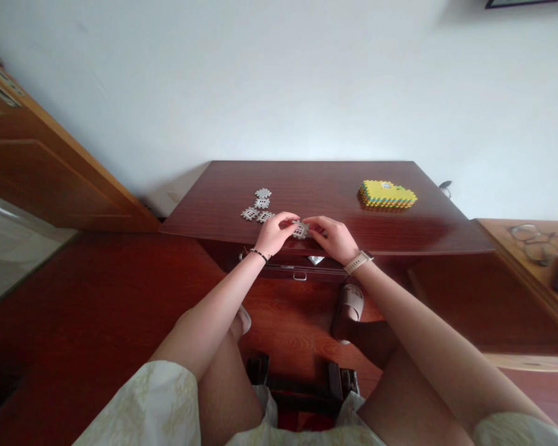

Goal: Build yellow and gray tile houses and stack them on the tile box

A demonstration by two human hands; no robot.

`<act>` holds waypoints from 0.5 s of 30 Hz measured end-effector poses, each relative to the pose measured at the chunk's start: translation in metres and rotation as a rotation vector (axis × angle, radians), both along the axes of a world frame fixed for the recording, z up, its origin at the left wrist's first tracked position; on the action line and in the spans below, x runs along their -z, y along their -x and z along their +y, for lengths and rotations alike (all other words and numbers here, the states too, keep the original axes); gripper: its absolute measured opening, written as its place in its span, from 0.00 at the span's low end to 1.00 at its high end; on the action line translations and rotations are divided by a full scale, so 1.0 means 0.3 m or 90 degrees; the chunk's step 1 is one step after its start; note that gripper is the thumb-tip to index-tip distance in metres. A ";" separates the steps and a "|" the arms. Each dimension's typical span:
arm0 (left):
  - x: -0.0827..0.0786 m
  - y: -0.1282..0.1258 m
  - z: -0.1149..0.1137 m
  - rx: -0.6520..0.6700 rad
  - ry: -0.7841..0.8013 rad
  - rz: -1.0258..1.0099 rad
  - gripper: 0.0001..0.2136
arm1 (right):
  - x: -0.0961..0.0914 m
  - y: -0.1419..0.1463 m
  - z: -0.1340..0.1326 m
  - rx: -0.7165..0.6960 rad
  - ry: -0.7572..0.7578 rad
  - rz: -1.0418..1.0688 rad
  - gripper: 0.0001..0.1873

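Between my two hands, near the front edge of the dark red table (223, 183), is a small grey puzzle tile (300, 230) with notched edges and a white window pattern. My left hand (277, 231) pinches its left side. My right hand (331, 236) has its fingers curled at the tile's right side. Just beyond my left hand lie several similar tiles: a plain grey one (263, 193), a window tile (261, 203) below it, another tile (250, 214) at the left, and one (265, 217) close to my left fingers.
A stack of yellow, blue and orange foam puzzle mats (387, 194) sits at the table's right. Below the tabletop is a drawer with a metal handle (300, 277). Glasses (530, 234) lie on a wooden surface at the right. A wooden door (51, 142) stands at the left.
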State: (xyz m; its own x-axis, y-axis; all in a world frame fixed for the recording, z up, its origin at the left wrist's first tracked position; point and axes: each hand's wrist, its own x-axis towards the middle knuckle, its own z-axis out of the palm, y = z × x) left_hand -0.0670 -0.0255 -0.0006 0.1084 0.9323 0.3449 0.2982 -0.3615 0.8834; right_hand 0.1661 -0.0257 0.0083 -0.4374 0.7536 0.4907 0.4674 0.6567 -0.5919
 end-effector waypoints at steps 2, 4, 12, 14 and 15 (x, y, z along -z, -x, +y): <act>0.003 0.006 0.007 0.005 -0.005 0.023 0.08 | 0.014 -0.001 0.010 0.009 -0.007 -0.015 0.14; 0.008 0.014 0.014 0.009 -0.010 0.042 0.07 | 0.022 0.002 0.013 0.015 -0.006 -0.022 0.14; 0.010 0.030 0.003 -0.073 -0.064 0.241 0.06 | 0.030 0.022 0.003 0.004 -0.051 -0.120 0.26; 0.001 0.029 -0.005 -0.078 -0.091 0.289 0.04 | 0.032 0.026 0.006 0.016 -0.063 -0.148 0.24; -0.002 0.029 -0.007 -0.077 -0.101 0.299 0.03 | 0.033 0.028 0.008 0.022 -0.066 -0.155 0.23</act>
